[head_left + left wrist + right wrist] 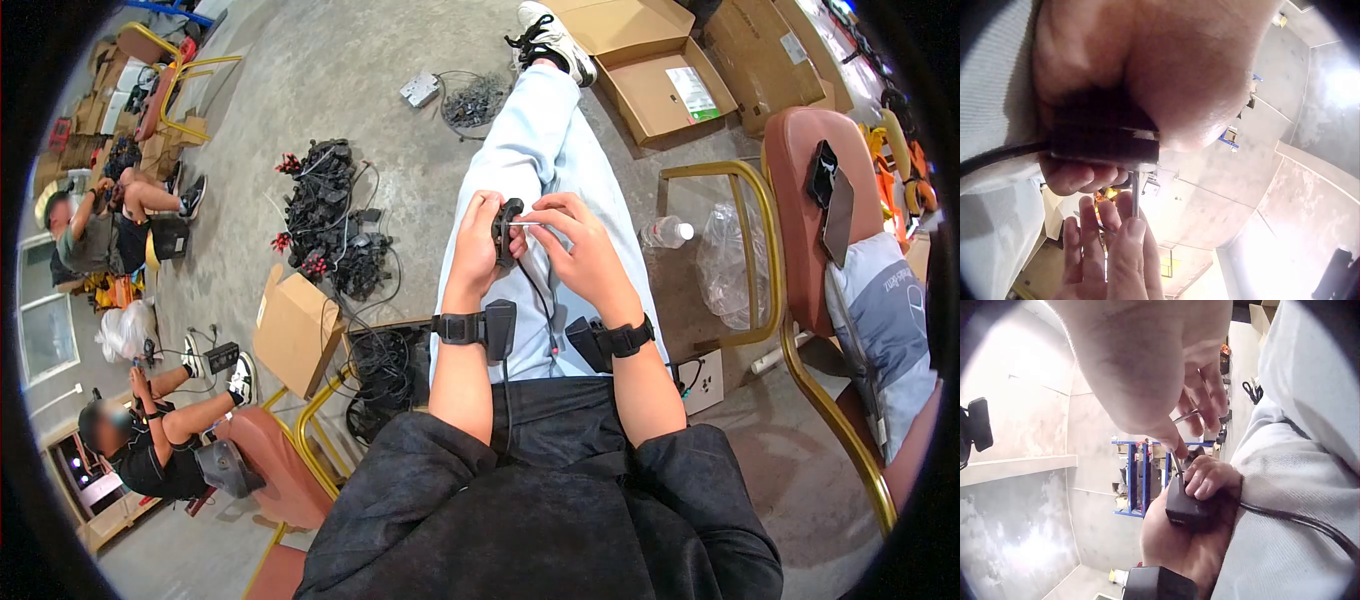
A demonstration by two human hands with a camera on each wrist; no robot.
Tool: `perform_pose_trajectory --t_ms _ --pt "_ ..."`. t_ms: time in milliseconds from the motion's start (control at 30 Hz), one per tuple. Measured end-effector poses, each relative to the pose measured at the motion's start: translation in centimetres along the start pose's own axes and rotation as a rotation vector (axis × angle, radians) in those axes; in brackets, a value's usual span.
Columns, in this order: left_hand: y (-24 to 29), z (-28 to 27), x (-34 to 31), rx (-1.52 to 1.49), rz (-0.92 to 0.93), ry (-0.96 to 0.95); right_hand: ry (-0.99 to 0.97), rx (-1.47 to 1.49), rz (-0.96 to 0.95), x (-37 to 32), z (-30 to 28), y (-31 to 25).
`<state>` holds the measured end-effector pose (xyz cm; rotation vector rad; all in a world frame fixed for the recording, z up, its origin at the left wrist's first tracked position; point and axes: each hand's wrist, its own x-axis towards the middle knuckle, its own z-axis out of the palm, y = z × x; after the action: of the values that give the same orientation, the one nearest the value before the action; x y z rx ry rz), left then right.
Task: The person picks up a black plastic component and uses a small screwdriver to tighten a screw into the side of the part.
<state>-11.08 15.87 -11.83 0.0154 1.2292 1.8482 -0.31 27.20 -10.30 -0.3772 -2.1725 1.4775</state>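
A small black device (506,232) with a black cable is gripped in my left hand (478,250) above the lap; its dark case (1107,144) fills the palm in the left wrist view. My right hand (583,250) pinches a thin metal rod (1176,461) between thumb and finger. The rod's far end meets the edge of the case (1192,509); whether it goes in, I cannot tell. The cable (1291,519) runs from the case across the light trousers.
Black parts and cables (335,220) lie on the floor at left, near a cardboard box (296,325). An open carton (655,95) is ahead. A bottle (666,232) and a chair (820,200) are at right. Two people sit at far left.
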Motion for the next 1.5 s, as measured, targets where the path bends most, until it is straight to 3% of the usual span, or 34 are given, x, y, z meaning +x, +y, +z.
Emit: perform_pose_trajectory --t_ms 100,167,200,267,367,600,667,800,867,967,1100,1200,1267,1367,1500 --pt "0.0 0.0 0.0 -0.011 -0.009 0.002 0.006 -0.013 -0.035 0.0 0.0 0.2" --pt "0.0 0.1 0.0 -0.008 -0.007 0.002 -0.070 0.071 0.153 -0.1 -0.2 0.1" --pt "0.0 0.1 0.0 -0.005 -0.004 0.004 -0.071 0.071 0.153 0.0 -0.3 -0.2" --pt "0.0 0.0 0.0 -0.040 -0.009 0.012 -0.216 0.182 0.510 0.2 -0.6 -0.9" --pt "-0.1 -0.2 0.0 -0.091 -0.009 0.011 -0.109 0.127 0.352 -0.1 -0.1 -0.2" --pt "0.0 -0.1 0.0 -0.063 0.001 0.011 -0.175 0.140 0.361 0.0 -0.4 -0.4" --pt "-0.1 -0.4 0.1 -0.066 0.001 0.001 -0.125 0.073 0.219 -0.1 -0.2 -0.1" --pt "0.0 -0.1 0.0 -0.055 -0.016 0.036 -0.084 0.092 0.150 -0.2 -0.1 0.3" --pt "0.1 0.0 -0.1 -0.054 -0.028 0.045 -0.047 0.020 0.021 -0.1 0.0 0.5" --pt "0.0 -0.1 -0.1 -0.052 -0.037 0.047 -0.032 0.010 0.010 -0.1 0.1 0.4" --pt "0.2 0.1 -0.2 -0.038 -0.039 0.042 -0.028 0.001 0.003 -0.1 0.0 0.4" --pt "0.0 0.4 -0.2 -0.006 -0.016 0.058 -0.075 0.103 0.176 0.0 -0.3 -0.2" --pt "-0.1 0.1 -0.1 -0.026 -0.013 0.040 -0.194 0.263 0.583 0.2 -0.7 -0.9" --pt "-0.1 -0.2 0.0 -0.059 -0.009 0.015 -0.101 0.224 0.432 -0.2 -0.1 0.1" --pt "-0.2 -0.2 0.0 -0.055 -0.001 0.012 -0.148 0.175 0.422 -0.1 -0.2 0.0"
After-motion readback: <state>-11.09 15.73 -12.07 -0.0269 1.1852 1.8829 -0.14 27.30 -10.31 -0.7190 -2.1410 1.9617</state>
